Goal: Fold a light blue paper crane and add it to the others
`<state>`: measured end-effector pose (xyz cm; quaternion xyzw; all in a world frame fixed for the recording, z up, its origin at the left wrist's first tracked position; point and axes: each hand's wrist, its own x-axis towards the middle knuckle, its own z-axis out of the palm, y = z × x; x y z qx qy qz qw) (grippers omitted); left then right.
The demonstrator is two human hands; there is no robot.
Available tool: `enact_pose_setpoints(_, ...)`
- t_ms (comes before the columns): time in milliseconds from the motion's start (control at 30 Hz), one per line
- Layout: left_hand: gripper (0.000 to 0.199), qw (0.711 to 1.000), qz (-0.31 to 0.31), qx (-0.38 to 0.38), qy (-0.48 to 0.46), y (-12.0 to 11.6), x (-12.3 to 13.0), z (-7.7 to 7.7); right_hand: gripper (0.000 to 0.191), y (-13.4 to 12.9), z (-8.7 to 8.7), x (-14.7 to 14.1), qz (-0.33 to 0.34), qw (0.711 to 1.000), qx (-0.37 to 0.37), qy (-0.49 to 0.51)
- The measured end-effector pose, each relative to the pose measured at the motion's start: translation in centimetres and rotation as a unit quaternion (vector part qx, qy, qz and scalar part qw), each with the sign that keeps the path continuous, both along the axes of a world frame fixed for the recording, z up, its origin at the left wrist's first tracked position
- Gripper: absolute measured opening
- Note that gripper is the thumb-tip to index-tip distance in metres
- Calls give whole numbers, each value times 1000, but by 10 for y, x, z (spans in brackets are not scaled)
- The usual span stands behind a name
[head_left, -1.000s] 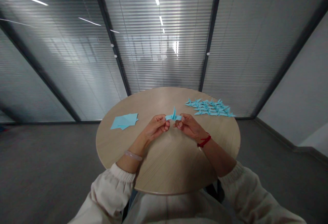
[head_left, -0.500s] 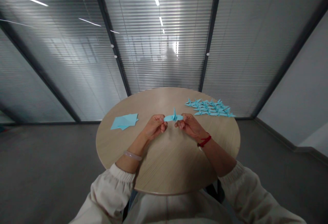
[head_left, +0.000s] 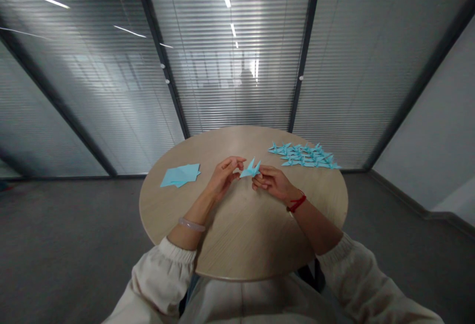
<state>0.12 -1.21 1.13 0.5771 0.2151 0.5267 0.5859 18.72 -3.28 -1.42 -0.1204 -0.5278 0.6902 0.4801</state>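
A folded light-blue paper crane (head_left: 250,169) is held over the middle of the table, its points standing up and one wing spread to the left. My right hand (head_left: 273,179) pinches the crane's right side between thumb and fingers. Just left of the crane, my left hand (head_left: 225,175) has its thumb and fingers apart, with a small gap to the paper. A red cord bracelet circles my right wrist, and a pale bangle my left.
The round wooden table (head_left: 237,245) bears a small stack of blue paper sheets (head_left: 181,174) at left. Several finished blue cranes (head_left: 304,156) lie in rows at the back right. Behind the table stands a glass wall with blinds (head_left: 241,101).
My left hand has let go of the crane's left wing and opened its fingers. The crane has turned and sits in my right hand alone.
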Motion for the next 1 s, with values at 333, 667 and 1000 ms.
enact_pose_setpoints(333, 30, 996, -59, 11, 59, -14, 4, 8, 25, 3, -4, -1, 12, 999, -17, -50)
enact_pose_setpoints(667, 23, 994, 26, 13, 107, -4, 5, 6, 20, 10, -5, -3, -253, 955, 124, -91)
enact_pose_setpoints(1000, 29, 990, 46, 12, 129, 4, 4, 0, 16, 12, -8, -2, -227, 953, 156, -124)
